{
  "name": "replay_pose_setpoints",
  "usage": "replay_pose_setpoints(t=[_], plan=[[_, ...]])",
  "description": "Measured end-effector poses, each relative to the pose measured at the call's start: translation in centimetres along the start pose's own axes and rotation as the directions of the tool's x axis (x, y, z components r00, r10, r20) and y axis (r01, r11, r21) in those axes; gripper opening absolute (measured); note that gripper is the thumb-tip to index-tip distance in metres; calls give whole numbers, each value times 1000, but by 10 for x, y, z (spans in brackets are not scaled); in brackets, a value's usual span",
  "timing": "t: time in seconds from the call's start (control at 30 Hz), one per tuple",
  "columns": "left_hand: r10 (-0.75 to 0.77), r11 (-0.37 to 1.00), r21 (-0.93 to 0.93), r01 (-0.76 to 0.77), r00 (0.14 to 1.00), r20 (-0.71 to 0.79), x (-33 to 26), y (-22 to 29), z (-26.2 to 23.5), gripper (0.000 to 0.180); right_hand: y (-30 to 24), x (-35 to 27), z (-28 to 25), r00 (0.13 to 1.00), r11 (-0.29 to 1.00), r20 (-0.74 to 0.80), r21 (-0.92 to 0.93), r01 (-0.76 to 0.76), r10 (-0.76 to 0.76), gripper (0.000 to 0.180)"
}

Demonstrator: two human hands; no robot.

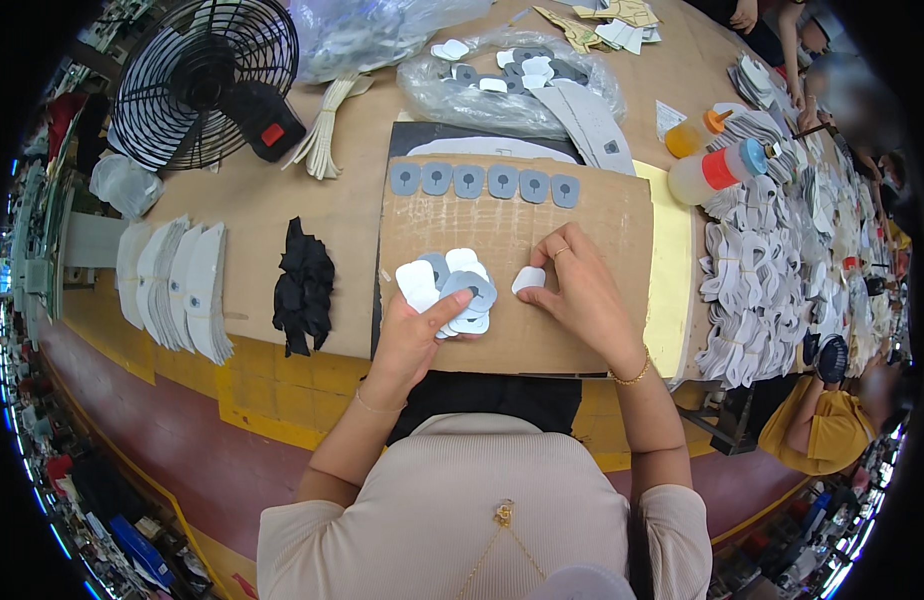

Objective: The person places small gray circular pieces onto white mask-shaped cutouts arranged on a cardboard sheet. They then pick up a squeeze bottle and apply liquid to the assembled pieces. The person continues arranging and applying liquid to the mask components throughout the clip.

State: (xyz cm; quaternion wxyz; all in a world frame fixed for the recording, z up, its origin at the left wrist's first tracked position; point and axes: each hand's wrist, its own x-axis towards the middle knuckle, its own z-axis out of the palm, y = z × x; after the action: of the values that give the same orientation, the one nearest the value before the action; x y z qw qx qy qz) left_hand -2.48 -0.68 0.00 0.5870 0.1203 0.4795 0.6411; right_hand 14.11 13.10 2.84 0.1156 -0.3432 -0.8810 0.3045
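My left hand [412, 335] is closed around a loose bunch of rounded patches [472, 290], some grey with a dark mark, others showing white faces. To its right, over a cardboard sheet [512, 340], my right hand [577, 285] pinches a single white patch [528, 280] between thumb and fingers. Along the cardboard's far edge lies a row of several grey patches [502, 181], each with a dark round mark. The underside of the bunch is hidden by my left palm.
A clear plastic bag [422, 90] of patches sits beyond the cardboard. At left are a black fan [204, 85], stacked white pieces [172, 285] and black cloth strips [304, 285]. Bottles [717, 172] and bundled white parts [747, 290] stand right. Other people work at far right.
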Motion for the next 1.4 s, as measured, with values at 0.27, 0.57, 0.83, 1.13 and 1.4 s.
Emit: replay_pose_setpoints(t=[0.27, 0.57, 0.83, 1.13, 1.4], plan=[[0, 1000, 24, 0, 1000, -3, -3, 2, 3, 38, 27, 4, -23, 946, 960, -285, 270, -76, 155, 21], [-14, 999, 43, 13, 1000, 11, -3, 1, 5, 38, 69, 25, -33, 812, 865, -485, 500, -47, 325, 24], [-16, 998, 60, 14, 999, 28, -3, 2, 6, 38, 76, 36, -36, 846, 782, -290, 587, -211, 447, 22], [-34, 999, 42, 32, 998, 52, -4, 4, 13, 32, 80, 53, -37, 878, 835, -207, 459, -302, 431, 19], [-15, 997, 72, 12, 999, 40, -1, 1, 11, 32, 67, 55, -33, 888, 926, -289, 232, -297, 358, 14]])
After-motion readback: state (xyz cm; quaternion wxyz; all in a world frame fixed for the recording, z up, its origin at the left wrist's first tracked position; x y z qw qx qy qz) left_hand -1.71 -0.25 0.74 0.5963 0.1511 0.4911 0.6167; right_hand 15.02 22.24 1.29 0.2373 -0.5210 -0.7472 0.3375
